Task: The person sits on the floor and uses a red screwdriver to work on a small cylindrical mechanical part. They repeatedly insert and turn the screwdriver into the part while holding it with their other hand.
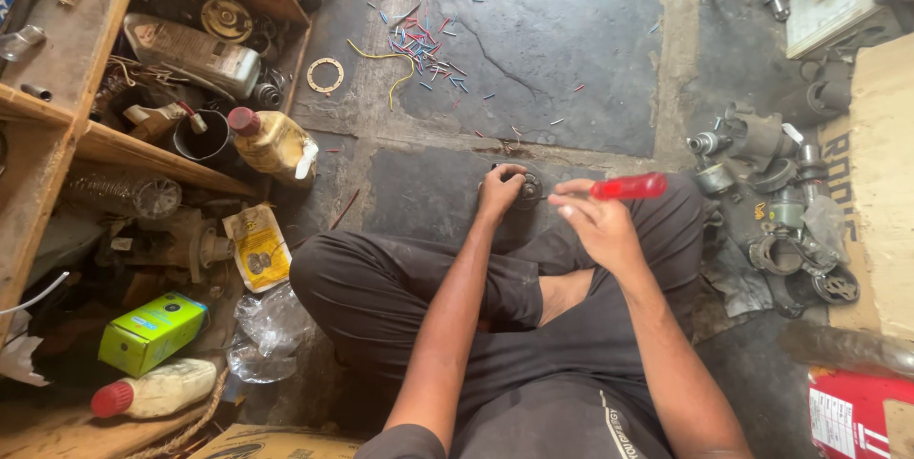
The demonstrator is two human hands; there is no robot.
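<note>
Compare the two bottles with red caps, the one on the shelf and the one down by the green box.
The shelf bottle is amber-yellow; the bottle by the green box is pale cream. The shelf bottle stands roughly upright on the wooden shelf, while the cream bottle lies on its side lower down. Both are plastic with red caps, on the person's left.

A green box (152, 331) with a blue label lies at lower left; beside it a yellow printed sachet (257, 248); a red-and-white carton (860, 414) sits at lower right; a tan cardboard box (881, 183) with dark lettering stands along the right edge.
</note>
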